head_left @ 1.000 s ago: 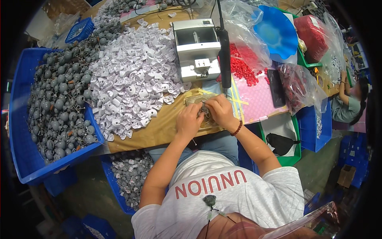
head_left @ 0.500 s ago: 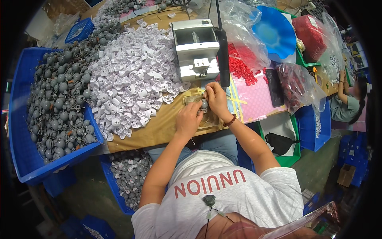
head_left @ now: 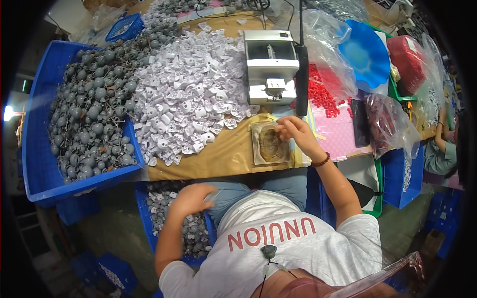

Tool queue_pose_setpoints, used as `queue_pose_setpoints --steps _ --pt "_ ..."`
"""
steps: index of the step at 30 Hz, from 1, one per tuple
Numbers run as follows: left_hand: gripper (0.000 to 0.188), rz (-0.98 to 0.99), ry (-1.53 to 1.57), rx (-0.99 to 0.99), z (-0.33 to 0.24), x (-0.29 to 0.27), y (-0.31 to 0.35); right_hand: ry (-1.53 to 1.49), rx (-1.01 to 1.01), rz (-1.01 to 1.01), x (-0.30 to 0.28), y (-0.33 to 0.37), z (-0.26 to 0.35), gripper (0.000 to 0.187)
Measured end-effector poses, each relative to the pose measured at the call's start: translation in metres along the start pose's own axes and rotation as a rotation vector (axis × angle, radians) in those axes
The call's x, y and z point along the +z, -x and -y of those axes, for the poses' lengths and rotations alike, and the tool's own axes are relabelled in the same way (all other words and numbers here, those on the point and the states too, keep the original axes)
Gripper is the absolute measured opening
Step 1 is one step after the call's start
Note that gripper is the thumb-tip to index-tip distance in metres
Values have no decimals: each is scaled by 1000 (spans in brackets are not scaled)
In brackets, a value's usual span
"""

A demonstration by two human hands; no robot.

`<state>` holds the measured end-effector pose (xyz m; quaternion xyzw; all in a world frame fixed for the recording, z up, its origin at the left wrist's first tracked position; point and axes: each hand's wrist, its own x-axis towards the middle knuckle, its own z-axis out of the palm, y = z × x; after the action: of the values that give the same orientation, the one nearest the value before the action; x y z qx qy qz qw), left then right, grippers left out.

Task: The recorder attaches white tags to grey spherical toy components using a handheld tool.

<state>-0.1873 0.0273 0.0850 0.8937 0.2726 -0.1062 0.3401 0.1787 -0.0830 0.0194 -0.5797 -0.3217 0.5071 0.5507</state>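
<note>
My right hand [head_left: 298, 133] hovers at the upper right corner of a worn square mould-like block [head_left: 270, 153], its fingertips pinched together. Whatever they may hold is too small to make out. Motion blurs my left hand [head_left: 195, 199], which is off the table edge, over the blue bin [head_left: 144, 213] by my lap. A greyish smear shows at its fingertips. That lower bin holds grey and white pieces [head_left: 194, 233]. A silver-white machine [head_left: 271, 69] stands just behind the block.
Left lie a big blue bin of grey balls with thin stems [head_left: 92, 109] and a heap of white plastic shells [head_left: 191, 94]. To the right are red pieces [head_left: 322, 97], a dark phone-like slab [head_left: 360, 122], a bagged bundle [head_left: 387, 119] and a blue dish [head_left: 364, 54]. Another person [head_left: 439, 149] sits far right.
My hands have parted. The left swung from the block down to the lower bin; the right stayed by the block. The grey ball between them is no longer visible there. The view shifted.
</note>
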Motion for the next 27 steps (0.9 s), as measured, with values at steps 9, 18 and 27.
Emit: queue_pose_setpoints --steps 9,18,27 --pt "38 -808 -465 -162 40 -29 -82 170 1 77 8 20 -32 24" --pt "31 -851 -395 -30 28 -12 -124 973 -257 -550 -132 62 -32 13" --pt "37 -324 -46 224 10 46 -107 1273 -337 -512 -145 16 -20 11"
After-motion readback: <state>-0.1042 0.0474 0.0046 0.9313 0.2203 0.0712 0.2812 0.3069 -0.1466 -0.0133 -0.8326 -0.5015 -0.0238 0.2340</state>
